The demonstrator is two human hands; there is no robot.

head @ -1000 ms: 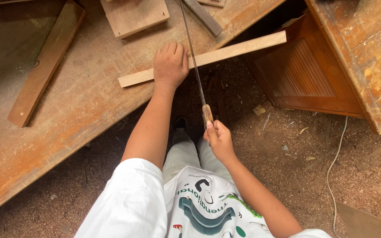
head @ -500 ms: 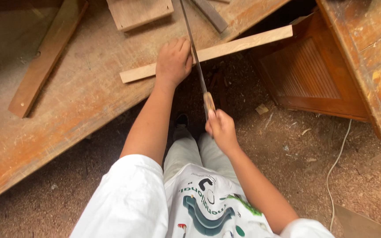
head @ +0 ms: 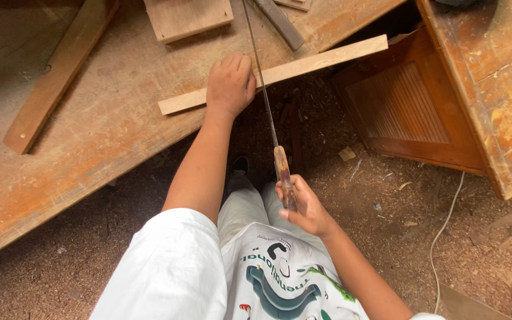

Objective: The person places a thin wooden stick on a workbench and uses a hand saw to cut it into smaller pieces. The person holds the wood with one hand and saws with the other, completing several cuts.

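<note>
A long pale wooden strip (head: 327, 59) lies across the edge of a worn wooden workbench (head: 108, 118), its right end sticking out over the gap. My left hand (head: 230, 85) presses flat on the strip near the bench edge. My right hand (head: 300, 204) grips the wooden handle of a hand saw (head: 262, 89). The thin blade runs up from the handle and crosses the strip just right of my left hand.
A dark wooden batten (head: 54, 77) lies on the bench at left, and a flat board (head: 188, 16) and a grey bar (head: 280, 24) at the top. A slatted wooden panel (head: 404, 112) leans under a second bench (head: 493, 89) at right. A white cable (head: 442, 231) trails over the sawdust floor.
My right hand has pulled the saw handle back toward my body, so more blade shows below the strip. The left hand stays pressed on the strip.
</note>
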